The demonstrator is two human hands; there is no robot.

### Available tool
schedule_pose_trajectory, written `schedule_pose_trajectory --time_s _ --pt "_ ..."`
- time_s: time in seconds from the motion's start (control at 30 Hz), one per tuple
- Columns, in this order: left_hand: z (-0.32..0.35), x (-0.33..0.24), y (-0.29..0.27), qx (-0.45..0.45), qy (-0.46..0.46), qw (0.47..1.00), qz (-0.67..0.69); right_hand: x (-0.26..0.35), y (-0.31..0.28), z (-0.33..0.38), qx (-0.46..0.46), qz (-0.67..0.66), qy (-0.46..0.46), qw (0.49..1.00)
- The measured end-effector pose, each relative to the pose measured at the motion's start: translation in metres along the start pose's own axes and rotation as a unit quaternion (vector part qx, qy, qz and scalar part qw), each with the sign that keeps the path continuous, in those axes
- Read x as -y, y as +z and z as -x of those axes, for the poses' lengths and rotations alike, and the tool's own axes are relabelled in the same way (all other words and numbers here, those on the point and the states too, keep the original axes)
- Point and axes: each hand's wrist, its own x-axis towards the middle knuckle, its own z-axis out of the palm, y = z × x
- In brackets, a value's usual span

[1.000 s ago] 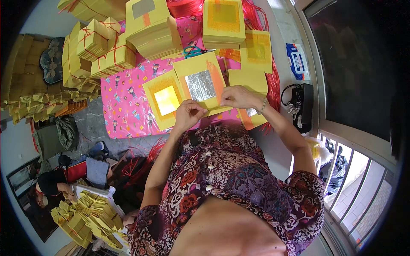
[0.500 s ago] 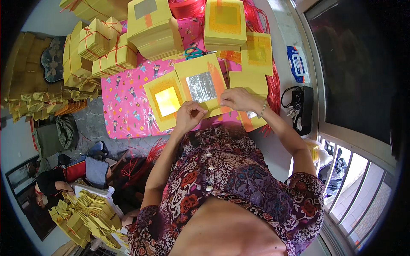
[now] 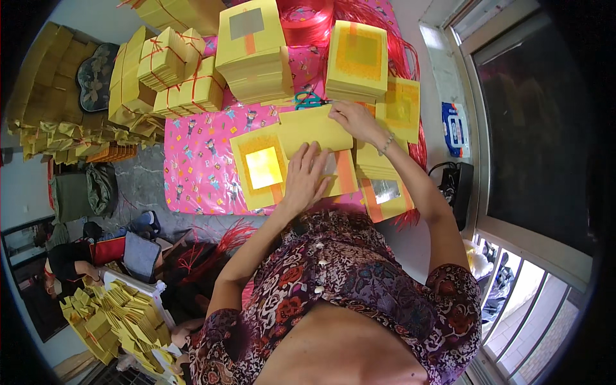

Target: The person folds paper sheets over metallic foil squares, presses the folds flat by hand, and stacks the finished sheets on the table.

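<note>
Yellow sheet point(image 3: 314, 128) now folded over, both hands flat

A pink patterned sheet point(image 3: 199, 160) covers the surface. On it lie yellow paper stacks point(image 3: 253, 48), with teal scissors point(image 3: 308, 100) just below them, apparently touching.

Your left hand point(image 3: 307, 176) lies flat on the folded sheet point(image 3: 316, 131) at frame centre, your right hand point(image 3: 351, 119) on its upper right edge. Left of them a foil-centred sheet point(image 3: 262, 168) lies on the patterned mat point(image 3: 196, 167). Scissors point(image 3: 309, 100) sit just above; paper stacks point(image 3: 251, 48) fill the upper frame.
</note>
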Motion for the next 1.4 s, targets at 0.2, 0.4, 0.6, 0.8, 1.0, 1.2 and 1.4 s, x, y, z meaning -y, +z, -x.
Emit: schedule_pose_trajectory --time_s 0.2,0.4,0.6,0.8,1.0,1.2,1.4 --pt "-0.019 0.015 0.008 0.050 -0.020 0.998 -0.028 -0.011 0.013 -0.023 -0.042 0.104 -0.005 0.994" --pt "-0.021 0.020 0.012 0.069 -0.022 0.997 -0.023 -0.002 0.036 -0.033 -0.038 0.103 -0.045 0.993" --pt "-0.022 0.020 0.016 0.078 -0.029 0.996 -0.012 0.004 0.047 -0.040 0.016 0.084 -0.054 0.995" --pt "-0.021 0.018 0.016 0.080 -0.031 0.996 -0.016 0.013 0.043 -0.038 0.012 0.071 -0.052 0.996" --pt "-0.017 0.019 0.020 0.087 -0.023 0.996 -0.023 0.011 0.046 -0.037 0.012 0.101 -0.080 0.992" --pt "-0.019 0.023 0.026 0.091 -0.020 0.995 -0.029 0.006 0.046 -0.041 0.010 0.096 -0.064 0.993" --pt "-0.018 0.023 0.025 0.087 -0.024 0.995 -0.038 0.036 0.025 -0.010 -0.123 0.050 -0.037 0.990"
